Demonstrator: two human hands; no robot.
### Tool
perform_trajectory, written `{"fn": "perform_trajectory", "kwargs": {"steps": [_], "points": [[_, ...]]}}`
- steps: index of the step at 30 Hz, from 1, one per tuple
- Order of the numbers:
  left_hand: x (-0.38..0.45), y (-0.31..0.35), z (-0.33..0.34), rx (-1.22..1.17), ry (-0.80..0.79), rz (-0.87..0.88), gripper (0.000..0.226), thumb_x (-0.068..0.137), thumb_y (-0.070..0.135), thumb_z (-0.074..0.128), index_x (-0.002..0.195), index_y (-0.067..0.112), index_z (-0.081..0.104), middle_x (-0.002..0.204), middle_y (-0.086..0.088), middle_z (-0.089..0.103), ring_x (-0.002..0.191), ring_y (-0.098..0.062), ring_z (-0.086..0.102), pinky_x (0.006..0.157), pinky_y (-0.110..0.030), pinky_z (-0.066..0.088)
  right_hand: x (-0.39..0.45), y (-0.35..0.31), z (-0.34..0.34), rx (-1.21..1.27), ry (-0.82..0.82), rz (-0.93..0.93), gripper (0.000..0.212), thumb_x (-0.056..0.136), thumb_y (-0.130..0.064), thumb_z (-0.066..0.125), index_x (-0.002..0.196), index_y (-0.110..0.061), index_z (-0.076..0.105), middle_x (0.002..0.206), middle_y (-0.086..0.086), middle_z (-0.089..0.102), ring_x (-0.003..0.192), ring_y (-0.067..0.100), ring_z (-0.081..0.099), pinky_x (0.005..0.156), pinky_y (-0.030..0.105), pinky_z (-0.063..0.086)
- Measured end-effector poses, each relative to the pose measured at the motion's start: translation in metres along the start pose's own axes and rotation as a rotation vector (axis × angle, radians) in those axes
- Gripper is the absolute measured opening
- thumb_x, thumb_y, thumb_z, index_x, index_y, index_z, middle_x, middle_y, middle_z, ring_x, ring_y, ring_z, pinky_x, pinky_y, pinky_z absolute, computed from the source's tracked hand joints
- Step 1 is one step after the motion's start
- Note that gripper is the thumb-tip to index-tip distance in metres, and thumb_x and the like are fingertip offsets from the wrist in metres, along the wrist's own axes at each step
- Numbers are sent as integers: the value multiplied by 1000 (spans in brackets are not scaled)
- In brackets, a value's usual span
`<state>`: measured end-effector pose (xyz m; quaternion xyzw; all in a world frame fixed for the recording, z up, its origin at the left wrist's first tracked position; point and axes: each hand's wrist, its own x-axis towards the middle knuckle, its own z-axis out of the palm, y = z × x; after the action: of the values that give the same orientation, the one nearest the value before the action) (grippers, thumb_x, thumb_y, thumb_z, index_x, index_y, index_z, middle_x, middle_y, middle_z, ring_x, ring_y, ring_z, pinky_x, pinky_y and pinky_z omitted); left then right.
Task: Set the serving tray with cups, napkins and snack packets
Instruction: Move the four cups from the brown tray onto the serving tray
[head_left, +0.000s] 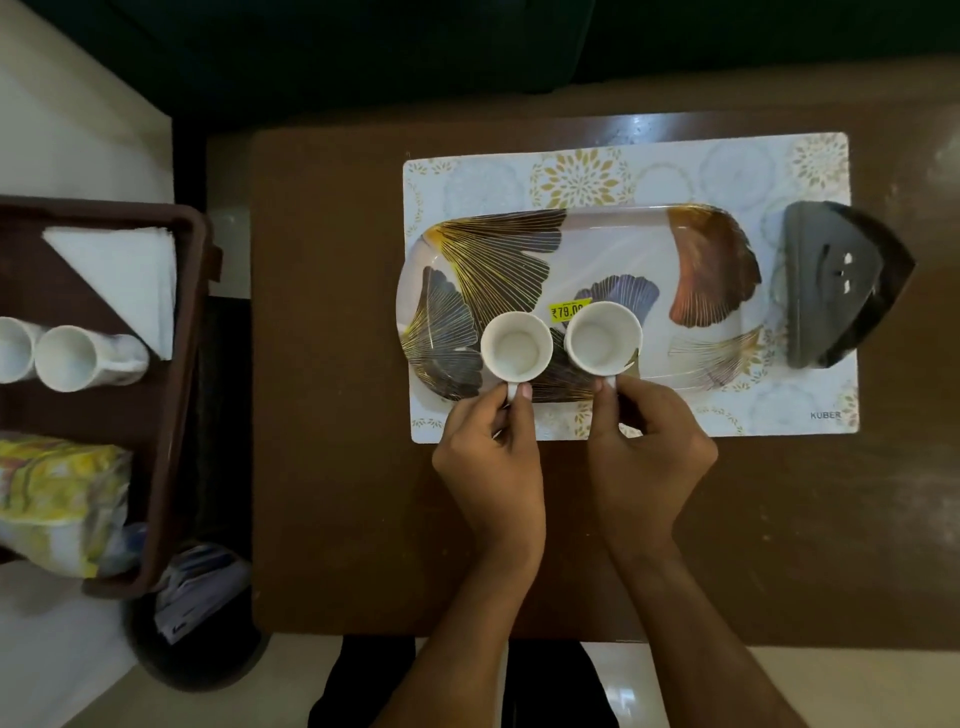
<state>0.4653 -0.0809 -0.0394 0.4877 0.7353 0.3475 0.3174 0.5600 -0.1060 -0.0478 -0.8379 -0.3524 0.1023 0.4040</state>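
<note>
An oblong serving tray (623, 249) with a leaf pattern lies on a placemat (727, 415) on the brown table. Two white cups stand upright over the tray's near edge. My left hand (493, 457) pinches the handle of the left cup (516, 347). My right hand (649, 457) pinches the handle of the right cup (602, 338). In a brown crate (176, 415) at the left lie two more white cups (72, 358), folded white napkins (130, 275) and yellow snack packets (57, 499).
A dark napkin holder (836, 286) stands on the placemat just right of the tray. A yellow price sticker (569, 310) sits on the tray behind the cups. A dark bin (197, 623) with papers stands on the floor between crate and table.
</note>
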Motion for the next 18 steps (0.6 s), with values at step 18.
{"fn": "perform_trajectory", "kwargs": {"steps": [18], "points": [[3,1,7,34,-60,13,14,92,19,81,96,6,82,86,-3,74,75,-9,73,69,-2,51,2,6,4,-26,19,-6,7,91,-9,80,90,-2,80,82,8,79,72,19,73,72,23,56]]}}
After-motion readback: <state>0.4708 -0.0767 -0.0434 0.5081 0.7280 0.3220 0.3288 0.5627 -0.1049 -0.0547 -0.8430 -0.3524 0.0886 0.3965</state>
